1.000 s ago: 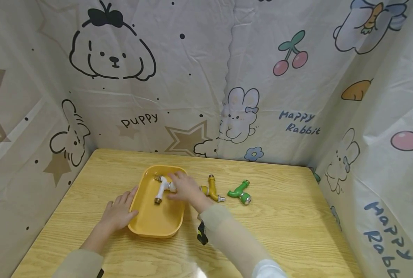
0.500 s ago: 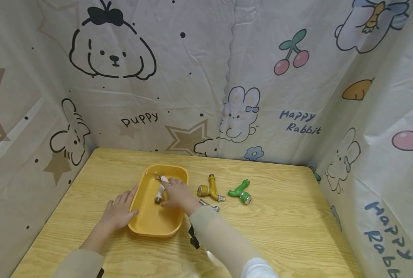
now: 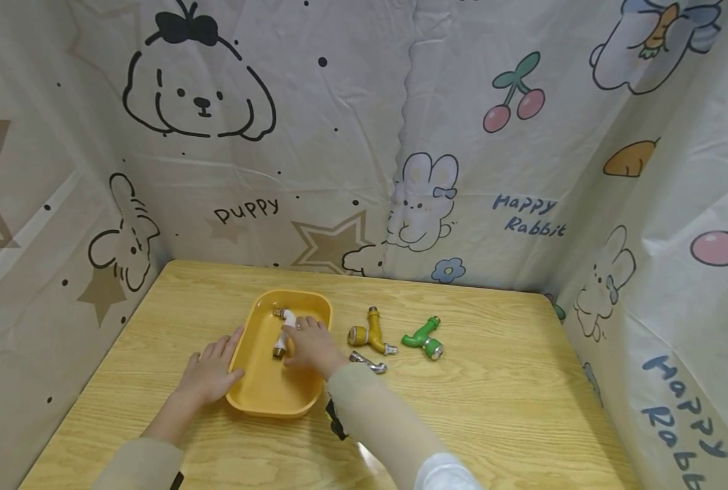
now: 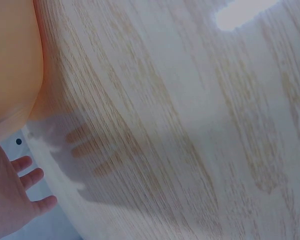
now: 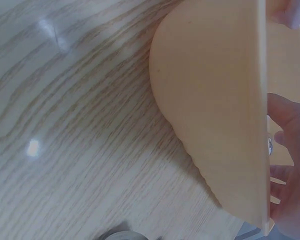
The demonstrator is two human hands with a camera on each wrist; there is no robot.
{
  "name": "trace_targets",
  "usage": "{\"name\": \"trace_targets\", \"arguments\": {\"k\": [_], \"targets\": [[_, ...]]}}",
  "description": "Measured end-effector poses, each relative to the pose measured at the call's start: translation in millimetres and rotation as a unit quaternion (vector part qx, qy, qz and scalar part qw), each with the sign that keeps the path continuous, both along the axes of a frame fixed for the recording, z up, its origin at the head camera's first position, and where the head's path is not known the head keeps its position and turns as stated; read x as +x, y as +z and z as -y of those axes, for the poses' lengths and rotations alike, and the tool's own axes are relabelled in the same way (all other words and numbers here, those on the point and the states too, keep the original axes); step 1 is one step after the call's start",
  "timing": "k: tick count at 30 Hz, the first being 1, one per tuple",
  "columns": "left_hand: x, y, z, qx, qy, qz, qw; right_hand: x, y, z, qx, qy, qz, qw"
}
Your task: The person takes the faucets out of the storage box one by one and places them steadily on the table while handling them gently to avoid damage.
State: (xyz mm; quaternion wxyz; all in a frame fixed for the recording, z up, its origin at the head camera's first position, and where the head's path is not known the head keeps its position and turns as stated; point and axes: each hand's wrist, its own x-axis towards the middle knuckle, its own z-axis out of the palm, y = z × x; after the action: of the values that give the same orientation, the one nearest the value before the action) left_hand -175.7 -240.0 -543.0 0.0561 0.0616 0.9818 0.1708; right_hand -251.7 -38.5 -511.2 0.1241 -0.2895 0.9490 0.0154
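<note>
In the head view a yellow plastic tray [image 3: 272, 388] stands on the left half of the table. Inside it lies a white faucet [image 3: 281, 342] with brass-coloured ends. My right hand [image 3: 314, 347] reaches over the tray's right rim, fingers and thumb curled at the faucet's handle side, which it mostly hides. In the right wrist view a shiny metal bit [image 5: 270, 146] shows between thumb and fingers of that hand [image 5: 295, 155]. Against the tray's left side rests my left hand [image 3: 207, 371], fingers extended and thumb at the rim.
Right of the tray lie a yellow faucet [image 3: 374, 332], a green faucet [image 3: 423, 337] and a small chrome spout-like piece [image 3: 368, 362]. The wooden table [image 3: 492, 408] is enclosed by printed cloth walls [image 3: 339, 136] behind and at both sides.
My right hand has moved left and slightly down onto the white faucet's handle side, uncovering the chrome piece and the yellow faucet's knob. The left hand and tray stay put.
</note>
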Motion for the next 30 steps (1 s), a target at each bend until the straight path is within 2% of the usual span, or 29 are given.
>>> {"name": "trace_targets", "arguments": {"k": [15, 30], "targets": [[1.5, 2.2, -1.6, -0.008, 0.001, -0.001, 1.0, 1.1, -4.8, 3, 0.02, 0.002, 0.013, 0.9997], [3.1, 5.3, -3.4, -0.004, 0.002, -0.002, 1.0, 3.4, -10.3, 5, 0.039, 0.012, -0.021, 0.999]]}}
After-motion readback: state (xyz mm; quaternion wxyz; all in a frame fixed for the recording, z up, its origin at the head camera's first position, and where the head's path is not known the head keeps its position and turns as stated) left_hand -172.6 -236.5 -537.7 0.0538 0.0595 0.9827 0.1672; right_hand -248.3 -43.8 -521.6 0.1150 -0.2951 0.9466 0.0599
